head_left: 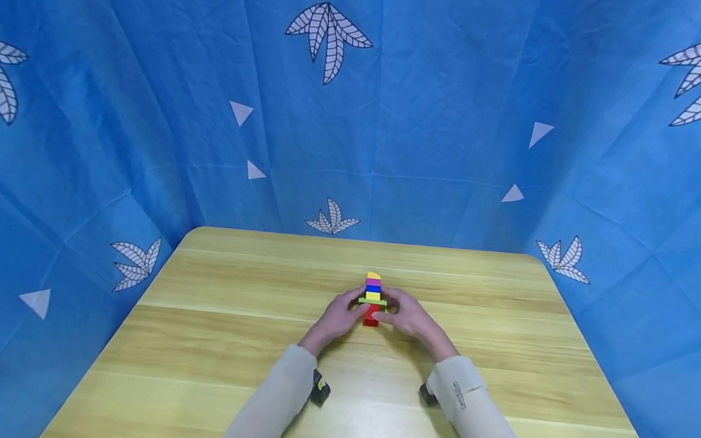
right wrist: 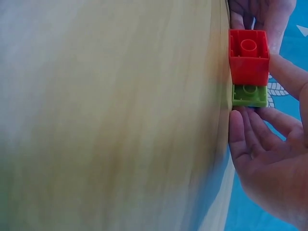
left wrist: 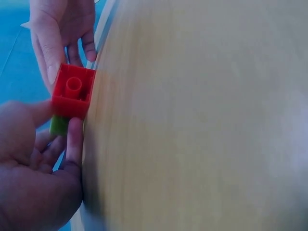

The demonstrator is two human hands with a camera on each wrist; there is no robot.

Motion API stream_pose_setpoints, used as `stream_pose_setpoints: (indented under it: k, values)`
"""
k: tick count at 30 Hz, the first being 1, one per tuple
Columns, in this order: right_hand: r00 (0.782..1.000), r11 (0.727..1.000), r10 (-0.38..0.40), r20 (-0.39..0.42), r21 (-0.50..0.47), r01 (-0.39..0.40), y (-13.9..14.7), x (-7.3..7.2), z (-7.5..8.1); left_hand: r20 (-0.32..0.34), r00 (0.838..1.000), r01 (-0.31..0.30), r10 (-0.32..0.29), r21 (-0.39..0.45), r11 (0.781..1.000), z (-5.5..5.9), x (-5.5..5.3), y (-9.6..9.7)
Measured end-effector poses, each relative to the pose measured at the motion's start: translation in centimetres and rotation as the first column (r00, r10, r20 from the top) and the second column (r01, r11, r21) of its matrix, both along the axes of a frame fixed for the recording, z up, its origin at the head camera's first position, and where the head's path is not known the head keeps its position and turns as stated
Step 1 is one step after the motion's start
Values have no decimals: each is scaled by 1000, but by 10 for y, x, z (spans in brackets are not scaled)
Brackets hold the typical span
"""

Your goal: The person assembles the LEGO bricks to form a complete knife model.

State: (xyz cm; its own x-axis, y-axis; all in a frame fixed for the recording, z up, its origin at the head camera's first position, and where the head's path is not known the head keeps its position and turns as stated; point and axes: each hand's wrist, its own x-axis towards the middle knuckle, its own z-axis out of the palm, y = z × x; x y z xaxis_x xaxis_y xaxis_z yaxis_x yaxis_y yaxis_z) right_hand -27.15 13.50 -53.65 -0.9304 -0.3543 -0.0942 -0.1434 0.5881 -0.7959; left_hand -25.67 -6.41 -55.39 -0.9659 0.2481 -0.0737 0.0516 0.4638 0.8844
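A stack of toy building bricks lies between both hands in the head view. Its near end is a red brick, followed by a wider green brick, then yellow, blue, purple and a yellow-orange brick at the far end. My left hand grips the stack from the left, its thumb at the red brick. From the right, my right hand holds it with thumb and fingers. In both wrist views the hollow underside of the red brick faces the camera, with a green brick beside it.
A light wooden table with rounded far corners lies under the hands. Blue cloth with white leaf and triangle prints hangs around its back and sides. Dark wrist devices show beneath the pale sleeves.
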Motion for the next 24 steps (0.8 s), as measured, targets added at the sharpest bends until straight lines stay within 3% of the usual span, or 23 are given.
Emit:
stream_pose_setpoints:
  k: [9, 15, 19, 24]
  values:
    - [1000, 1000, 3, -9, 27, -3, 1, 1, 3, -17, 1000, -19, 18, -79, 997, -3, 1, 3]
    - [999, 999, -4, -37, 38, 5, 4, 2, 5, -26, 1000, 12, -13, -51, 999, 1, 3, -1]
    - [998, 999, -16, -55, 48, 18, 10, 6, 10, -46, 997, 50, -54, -75, 996, 6, 7, -18]
    - [995, 993, 12, -96, 118, 0, 31, 11, 12, -118, 990, 55, -76, -172, 983, 10, 10, -61]
